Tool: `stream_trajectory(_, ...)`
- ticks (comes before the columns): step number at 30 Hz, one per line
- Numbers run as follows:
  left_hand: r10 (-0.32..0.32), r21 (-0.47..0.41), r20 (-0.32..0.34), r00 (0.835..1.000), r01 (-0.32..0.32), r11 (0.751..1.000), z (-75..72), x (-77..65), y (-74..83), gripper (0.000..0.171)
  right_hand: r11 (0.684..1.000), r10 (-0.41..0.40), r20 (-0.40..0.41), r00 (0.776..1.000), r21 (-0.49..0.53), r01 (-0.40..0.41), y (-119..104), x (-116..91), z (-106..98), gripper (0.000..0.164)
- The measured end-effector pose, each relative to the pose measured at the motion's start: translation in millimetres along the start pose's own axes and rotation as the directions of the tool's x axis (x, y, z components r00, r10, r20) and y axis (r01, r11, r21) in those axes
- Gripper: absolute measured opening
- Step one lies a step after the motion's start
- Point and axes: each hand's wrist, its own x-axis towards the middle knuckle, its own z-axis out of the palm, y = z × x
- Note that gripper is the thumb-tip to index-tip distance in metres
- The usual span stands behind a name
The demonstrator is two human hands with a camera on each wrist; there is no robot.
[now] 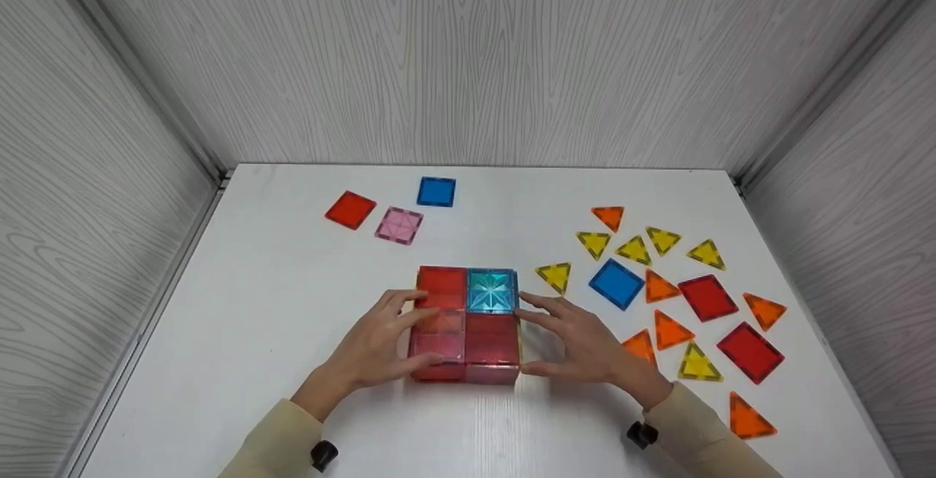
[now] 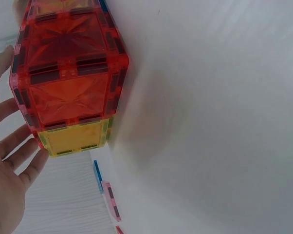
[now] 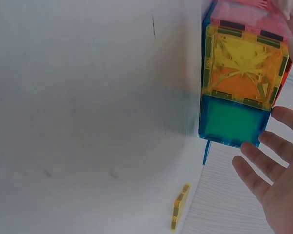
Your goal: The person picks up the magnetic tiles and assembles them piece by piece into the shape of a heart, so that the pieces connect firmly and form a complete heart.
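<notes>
In the middle of the table a low box of translucent magnetic tiles [image 1: 491, 339] has a top of red, teal, pink and dark red squares. My left hand [image 1: 376, 339] is at its left side, fingers spread, the tips over the left edge. On the opposite side my right hand [image 1: 578, 339] spreads its fingers, tips at or against the wall. The left wrist view shows red side tiles [image 2: 71, 100] and a yellow tile [image 2: 74, 138] beside the fingers. In the right wrist view a yellow tile [image 3: 244, 66] and a blue-green tile [image 3: 234, 119] form the near side.
Behind the box, to the left, lie a red square [image 1: 351, 210], a pink square [image 1: 399, 225] and a blue square [image 1: 436, 191]. Several yellow triangles [image 1: 633, 250], orange triangles [image 1: 671, 329] and red squares, plus a blue square [image 1: 616, 283], are scattered at right. Panels enclose the table.
</notes>
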Motion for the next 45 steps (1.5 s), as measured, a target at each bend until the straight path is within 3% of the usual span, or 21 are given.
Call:
stream_trajectory(3,-0.033,-0.007,0.019,0.999,0.033,0.999,0.9,-1.8,-0.4,0.072,1.0,0.018,-0.006,1.0,0.004,-0.018,-7.5,-4.2,1.9,0.076)
stream_trajectory(10,-0.034,0.031,0.013,0.999,0.033,0.999,-0.9,-5.3,-3.1,0.073,0.999,0.013,-0.047,0.999,-0.04,-0.015,-23.6,-4.0,9.3,0.074)
stream_trajectory(15,-0.043,0.041,-0.011,0.999,0.043,0.998,-7.9,-12.0,-11.3,0.072,1.0,-0.013,-0.067,0.998,-0.028,0.011,-28.5,8.4,17.6,0.073)
stream_trajectory(20,-0.097,0.044,-0.028,0.995,0.098,0.994,-17.5,-20.2,-22.8,0.07,0.999,-0.045,-0.088,0.995,-0.024,0.043,-34.5,29.5,26.5,0.071)
stream_trajectory(27,-0.218,0.058,-0.049,0.975,0.221,0.974,-30.8,-31.5,-39.6,0.073,0.998,-0.062,-0.07,0.996,-0.011,0.062,-52.9,62.6,38.3,0.07)
stream_trajectory(37,-0.309,0.08,-0.099,0.946,0.317,0.945,-49.7,-47.1,-65.9,0.071,0.997,-0.049,0.029,0.998,-0.063,0.051,-83.0,106.6,57.5,0.073)
stream_trajectory(41,-0.346,0.16,-0.117,0.931,0.361,0.919,-54.1,-46.8,-64.3,0.078,0.995,-0.046,0.047,0.998,-0.086,0.05,-93.5,120.7,63.4,0.073)
stream_trajectory(45,-0.36,0.232,-0.135,0.923,0.382,0.894,-46.5,-41.2,-49.8,0.086,0.994,-0.042,0.051,0.998,-0.097,0.047,-97.7,130.0,67.8,0.073)
